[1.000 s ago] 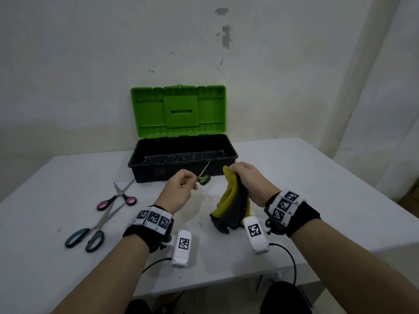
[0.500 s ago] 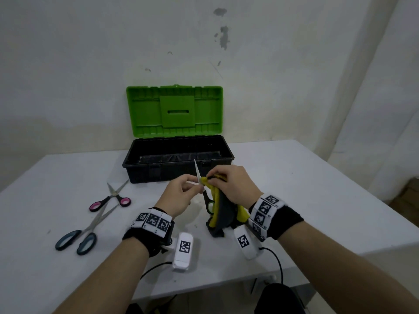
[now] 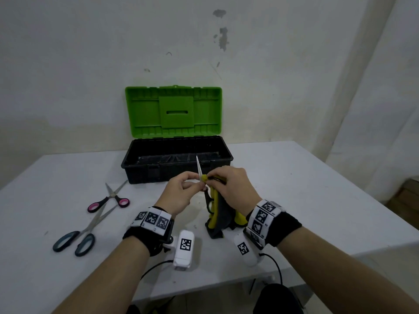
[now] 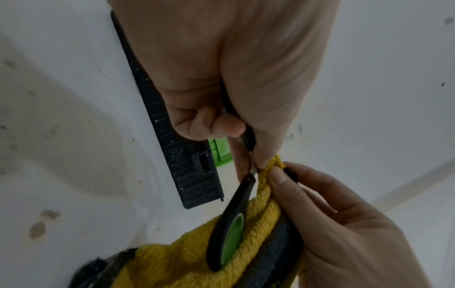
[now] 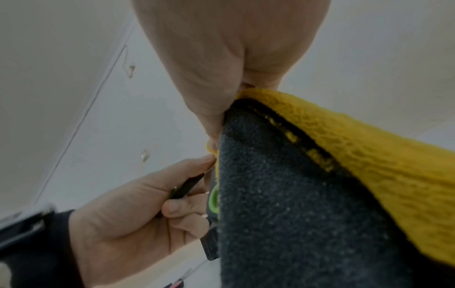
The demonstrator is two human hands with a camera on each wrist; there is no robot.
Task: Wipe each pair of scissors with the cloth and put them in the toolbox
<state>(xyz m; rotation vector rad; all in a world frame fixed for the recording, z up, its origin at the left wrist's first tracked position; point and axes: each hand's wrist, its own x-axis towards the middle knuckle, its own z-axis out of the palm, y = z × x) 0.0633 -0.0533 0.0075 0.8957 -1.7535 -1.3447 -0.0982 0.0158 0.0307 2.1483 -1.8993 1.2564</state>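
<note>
From the head view: left hand [image 3: 179, 193] curled around small black scissors with green-lined handles [image 3: 209, 201], blade tip up, handle loops hanging down. Right hand [image 3: 231, 189] pinching a fluffy yellow and dark grey cloth [image 3: 218, 217] against the blade, right beside the left fingers. Rest of the cloth hanging down to the white worktop [image 3: 294, 189]. Behind the hands, a black plastic toolbox with a green lid [image 3: 174, 114], lid standing open. Off to the left, flat on the worktop, small scissors with pink and black handles [image 3: 108, 200], blades a little apart. Nearer and also flat, big scissors with dark blue-grey handles [image 3: 77, 236]. Both pairs outside the toolbox.

From the left wrist view: left hand [image 4: 221, 87] closed, thumb and fingers squeezing the small scissors [image 4: 229, 226] near the joint. One black loop with green inside lying on the yellow cloth [image 4: 261, 210]. Right hand [image 4: 344, 224] fingers pressing the cloth from the other side. Black toolbox wall [image 4: 177, 155] behind.

From the right wrist view: right hand [image 5: 221, 58] gripping the folded cloth [image 5: 295, 194], grey side facing, yellow on the far edge. Left hand [image 5: 138, 212] curled on a black scissor handle [image 5: 187, 187], a bit of green loop peeking out by the cloth.
</note>
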